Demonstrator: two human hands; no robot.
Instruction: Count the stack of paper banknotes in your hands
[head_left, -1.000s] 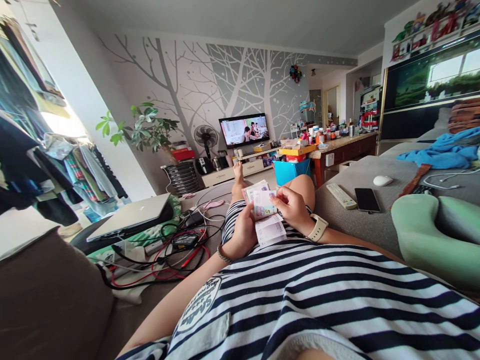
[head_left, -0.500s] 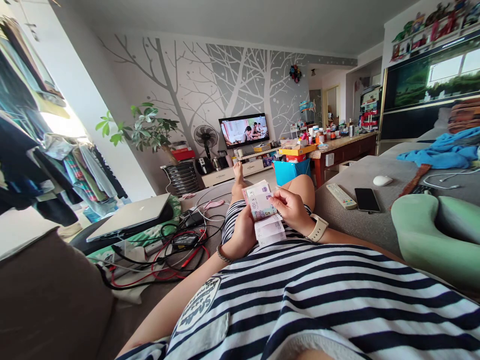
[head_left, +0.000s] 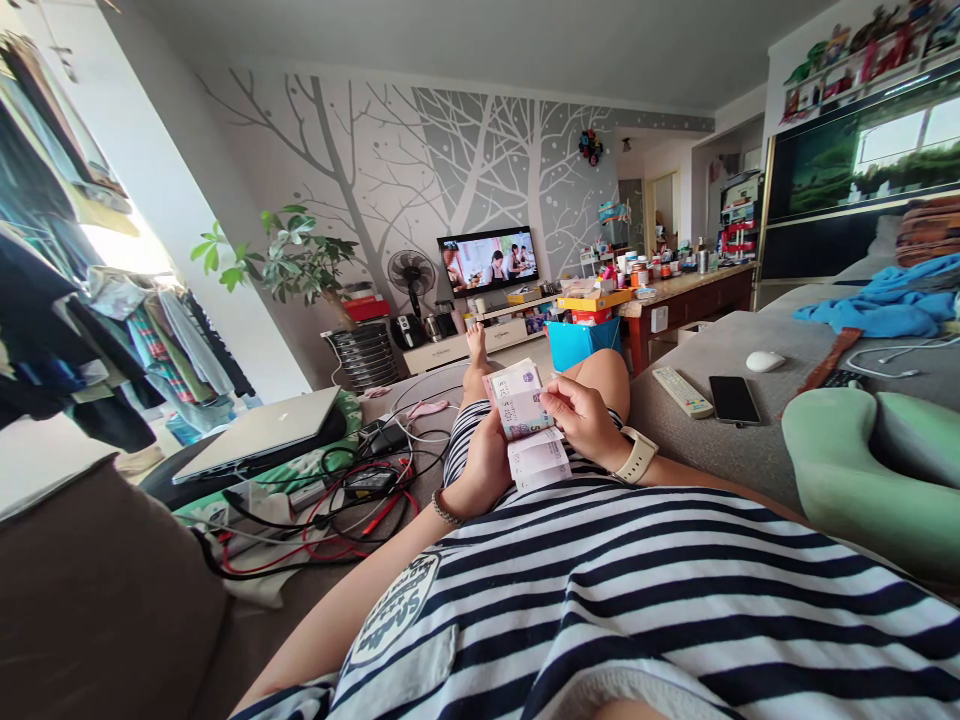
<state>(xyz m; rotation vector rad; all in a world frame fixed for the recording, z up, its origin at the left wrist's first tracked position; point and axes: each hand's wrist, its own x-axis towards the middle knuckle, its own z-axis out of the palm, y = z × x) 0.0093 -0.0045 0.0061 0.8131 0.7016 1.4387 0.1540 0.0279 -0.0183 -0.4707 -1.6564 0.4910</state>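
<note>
A stack of banknotes (head_left: 519, 402) is held up over my lap, its top note pale purple with a coloured lower part. My left hand (head_left: 487, 465) is closed round the left side and lower part of the stack; its fingers are mostly hidden behind. At the right edge my right hand (head_left: 577, 412) pinches the notes between thumb and forefinger. Several paler note ends (head_left: 538, 460) hang below, fanned toward my striped shirt (head_left: 600, 560). How many notes there are I cannot tell.
On the sofa to the right lie a remote control (head_left: 682, 392), a phone (head_left: 733, 400), a white mouse (head_left: 765, 361) and a green neck pillow (head_left: 832, 460). On the left are a laptop (head_left: 259, 430) and tangled cables (head_left: 360, 500). A television (head_left: 489, 260) stands ahead.
The top note in the stack looks different: its large number is now lower and partly covered. Both hands stay in nearly the same place. The television picture has shifted.
</note>
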